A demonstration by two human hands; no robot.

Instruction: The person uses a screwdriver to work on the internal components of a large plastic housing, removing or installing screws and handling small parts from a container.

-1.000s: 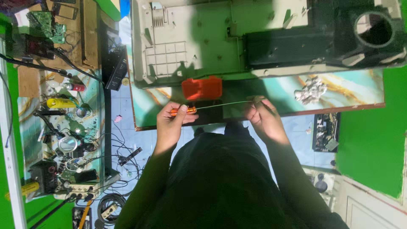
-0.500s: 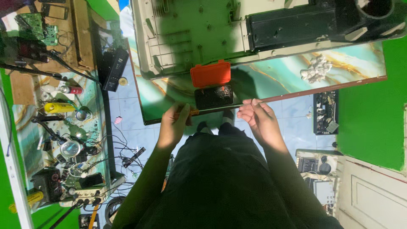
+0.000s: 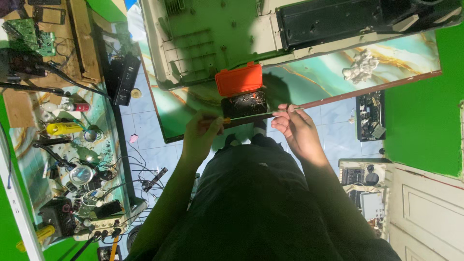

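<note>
- Orange-handled screwdriver (image 3: 251, 117): long, thin shaft held level across the front edge of the marbled table (image 3: 415, 53), just below the open case. Compared with half a second ago it sits in much the same place in front of the case; a second ago it lay further from the body of the case, with the case lid flat and shut-looking.
- Left hand (image 3: 202, 131): fingers curled closed round the orange handle end of the screwdriver, knuckles toward the camera.
- Right hand (image 3: 296, 128): fingertips pinched shut on the shaft near its far end, thumb and forefinger meeting on the metal.
- Orange-lidded case (image 3: 240, 79): lid raised, black tray (image 3: 244, 104) beneath it showing small dark parts, too small to tell apart. It rests on the table just beside the large housing.
- Grey-green plastic housing (image 3: 212, 38): big panel with ribs and screw posts, lying on the table behind the case; a black section (image 3: 338, 21) joins it on the right.
- Crumpled pale wad (image 3: 360, 67): on the table, well apart from both hands.
- Side bench (image 3: 29, 159) on the left: circuit board (image 3: 29, 36), yellow tube (image 3: 63, 128), magnifier (image 3: 81, 174), tangled cables.
- Tiled floor (image 3: 150, 154): pale blue, under the table.
- Change of view: the camera now frames the table slightly higher and nearer than before.
</note>
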